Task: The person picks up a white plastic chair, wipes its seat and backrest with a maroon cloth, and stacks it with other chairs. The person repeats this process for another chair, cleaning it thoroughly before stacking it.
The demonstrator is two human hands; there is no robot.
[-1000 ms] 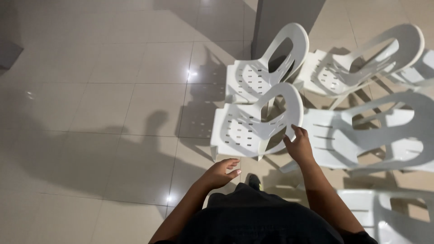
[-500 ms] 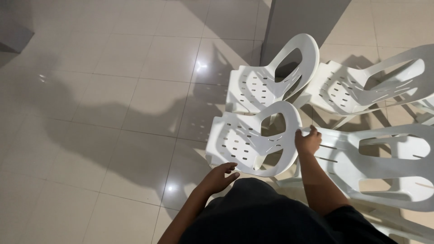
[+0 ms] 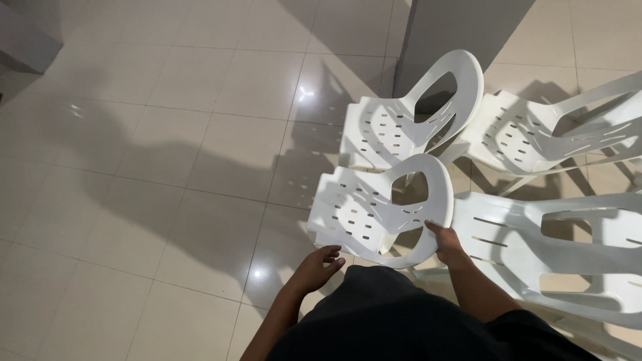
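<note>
Shifted nearer, slotted white plastic chair (image 3: 374, 214) gripped by right hand (image 3: 447, 242); left hand (image 3: 319, 265) open.

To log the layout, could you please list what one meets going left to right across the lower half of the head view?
Glossy beige tiled floor → left hand → white slotted plastic chair, its backrest gripped by the right hand → white plastic chair on the right.
</note>
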